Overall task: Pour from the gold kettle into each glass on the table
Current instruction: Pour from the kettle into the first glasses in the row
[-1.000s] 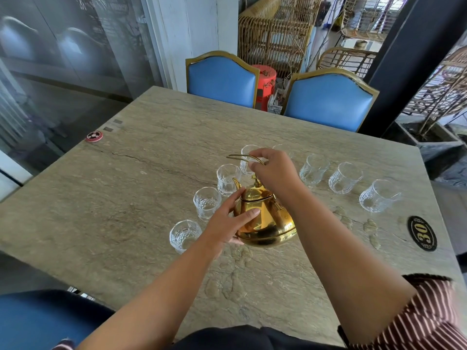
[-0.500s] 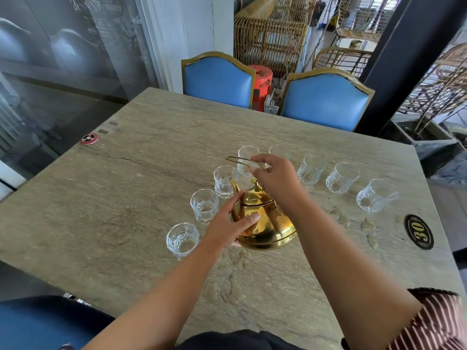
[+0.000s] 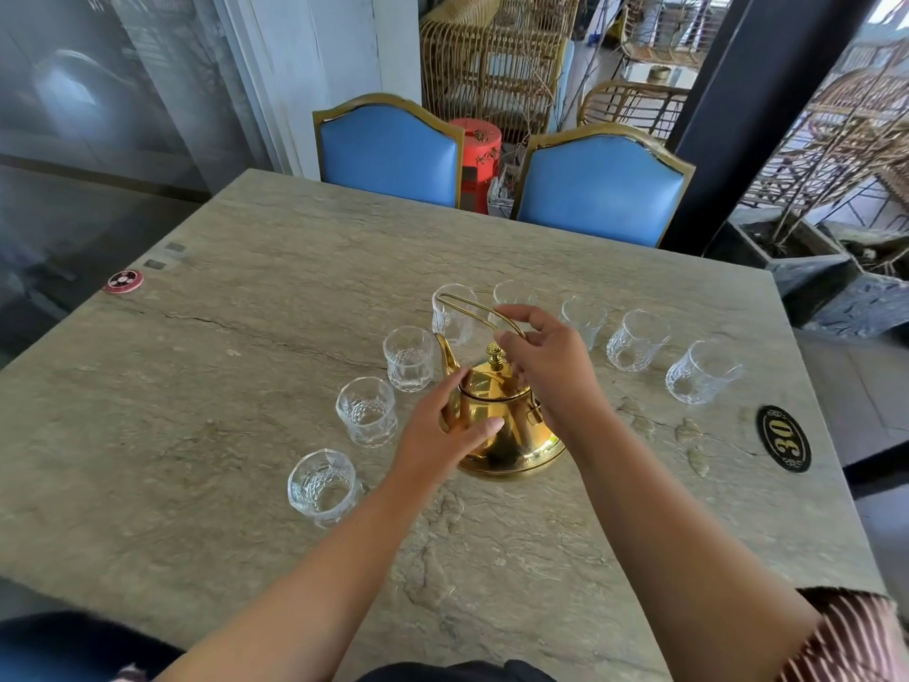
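The gold kettle (image 3: 506,430) stands on the stone table (image 3: 246,386), its spout toward the far left. My left hand (image 3: 442,435) is pressed against its left side, thumb across the front. My right hand (image 3: 541,356) is above the lid knob, pinching the thin wire handle (image 3: 462,307) between thumb and fingers. Several clear cut glasses curve around the kettle in an arc, from the nearest glass (image 3: 322,484) at the left, past a far glass (image 3: 514,292), to the rightmost glass (image 3: 701,371). They look empty or nearly so.
A black oval plaque marked 30 (image 3: 784,438) lies near the table's right edge. A small red disc (image 3: 123,280) sits at the far left edge. Two blue chairs (image 3: 388,150) (image 3: 600,189) stand at the far side.
The kettle stays in the same spot among the glasses. My right hand's fingers have loosened and spread somewhat on the handle. My left hand remains on the kettle's side.
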`<action>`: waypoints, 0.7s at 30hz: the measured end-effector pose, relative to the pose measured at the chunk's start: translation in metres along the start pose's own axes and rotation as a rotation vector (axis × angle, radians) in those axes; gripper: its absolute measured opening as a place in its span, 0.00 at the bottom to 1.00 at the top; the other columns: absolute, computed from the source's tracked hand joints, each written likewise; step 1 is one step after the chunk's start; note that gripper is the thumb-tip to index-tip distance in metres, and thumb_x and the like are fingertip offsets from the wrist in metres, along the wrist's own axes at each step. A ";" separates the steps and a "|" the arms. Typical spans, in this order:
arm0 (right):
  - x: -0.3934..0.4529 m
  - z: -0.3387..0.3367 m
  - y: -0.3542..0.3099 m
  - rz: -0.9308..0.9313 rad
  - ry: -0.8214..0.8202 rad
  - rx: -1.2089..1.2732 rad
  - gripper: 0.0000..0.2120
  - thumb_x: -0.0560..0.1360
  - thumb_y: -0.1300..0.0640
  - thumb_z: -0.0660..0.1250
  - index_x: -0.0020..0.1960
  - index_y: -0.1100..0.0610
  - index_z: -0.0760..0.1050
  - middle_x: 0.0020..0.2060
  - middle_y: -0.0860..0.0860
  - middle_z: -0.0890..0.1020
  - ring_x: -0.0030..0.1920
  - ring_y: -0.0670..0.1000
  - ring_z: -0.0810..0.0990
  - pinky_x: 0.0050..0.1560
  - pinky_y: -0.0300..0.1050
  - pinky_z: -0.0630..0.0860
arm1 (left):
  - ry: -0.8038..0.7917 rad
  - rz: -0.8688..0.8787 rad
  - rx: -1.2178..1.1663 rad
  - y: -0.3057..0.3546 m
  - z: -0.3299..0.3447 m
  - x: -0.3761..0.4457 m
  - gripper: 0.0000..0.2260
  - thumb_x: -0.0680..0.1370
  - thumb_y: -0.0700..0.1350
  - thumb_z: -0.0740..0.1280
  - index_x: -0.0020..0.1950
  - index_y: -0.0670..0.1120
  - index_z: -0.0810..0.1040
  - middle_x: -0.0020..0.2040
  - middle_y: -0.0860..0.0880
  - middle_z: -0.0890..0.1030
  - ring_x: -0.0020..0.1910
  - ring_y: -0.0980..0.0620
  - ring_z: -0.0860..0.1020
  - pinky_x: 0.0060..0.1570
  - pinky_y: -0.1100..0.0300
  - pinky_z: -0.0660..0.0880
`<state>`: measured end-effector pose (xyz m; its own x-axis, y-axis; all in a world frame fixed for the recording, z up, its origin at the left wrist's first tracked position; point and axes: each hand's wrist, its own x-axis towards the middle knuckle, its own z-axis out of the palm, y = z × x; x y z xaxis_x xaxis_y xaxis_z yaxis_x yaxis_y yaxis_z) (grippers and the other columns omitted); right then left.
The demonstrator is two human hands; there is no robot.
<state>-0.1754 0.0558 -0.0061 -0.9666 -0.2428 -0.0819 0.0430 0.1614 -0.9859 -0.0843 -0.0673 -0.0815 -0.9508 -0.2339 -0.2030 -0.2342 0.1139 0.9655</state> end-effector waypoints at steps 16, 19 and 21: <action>0.072 -0.001 -0.020 -0.037 0.042 -0.284 0.15 0.77 0.56 0.67 0.63 0.51 0.77 0.43 0.47 0.76 0.32 0.40 0.66 0.32 0.36 0.65 | -0.106 -0.116 -0.178 0.025 0.002 0.064 0.30 0.74 0.50 0.76 0.72 0.66 0.69 0.62 0.58 0.77 0.53 0.54 0.84 0.40 0.58 0.82; 0.075 0.001 -0.024 -0.053 0.029 -0.335 0.15 0.77 0.56 0.67 0.63 0.53 0.77 0.49 0.50 0.80 0.37 0.41 0.71 0.36 0.37 0.68 | -0.110 -0.143 -0.209 0.024 0.002 0.067 0.29 0.75 0.48 0.75 0.72 0.65 0.69 0.59 0.61 0.77 0.49 0.58 0.83 0.34 0.64 0.80; 0.075 0.002 -0.027 -0.064 0.034 -0.357 0.15 0.77 0.56 0.67 0.64 0.53 0.77 0.59 0.51 0.80 0.49 0.44 0.74 0.46 0.39 0.69 | -0.109 -0.150 -0.210 0.023 0.002 0.068 0.29 0.75 0.48 0.74 0.73 0.64 0.68 0.58 0.61 0.77 0.49 0.59 0.83 0.34 0.66 0.79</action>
<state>-0.2482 0.0316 0.0141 -0.9727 -0.2317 -0.0110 -0.1025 0.4722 -0.8755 -0.1546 -0.0786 -0.0732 -0.9276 -0.1265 -0.3515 -0.3376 -0.1190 0.9338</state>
